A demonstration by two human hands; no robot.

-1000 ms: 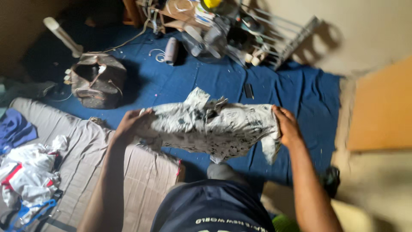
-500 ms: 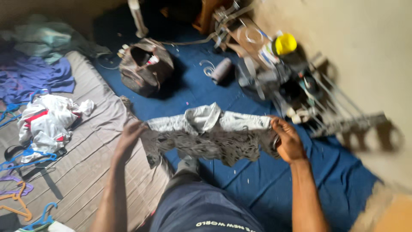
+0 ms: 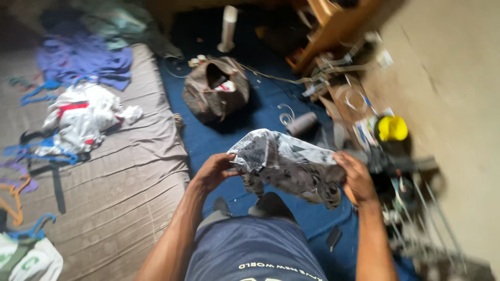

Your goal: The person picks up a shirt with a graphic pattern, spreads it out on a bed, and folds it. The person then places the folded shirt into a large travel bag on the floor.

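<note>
**Patterned garment gathered between both hands, folding partway**

We hold a grey-and-white patterned garment (image 3: 289, 166) in the air in front of us, above the blue floor sheet (image 3: 271, 99) and just off the right edge of the mattress (image 3: 120, 177). Our left hand (image 3: 213, 171) pinches its left end between fingers and thumb; our right hand (image 3: 357, 177) is clenched on the right end. The cloth hangs bunched and doubled between the two hands, so we judge the fold begun but not finished: it is not a flat, neat packet and has not been set down anywhere

On the mattress a white-and-red garment (image 3: 83, 119) lies crumpled among blue hangers (image 3: 36, 151), with purple clothes (image 3: 83, 60) near the far edge; these look unfolded. On the blue sheet beyond our hands sit an open brown bag (image 3: 216, 93) and a grey cylinder (image 3: 302, 124); a yellow object (image 3: 391, 128) rests by the blurred clutter at the right
</note>
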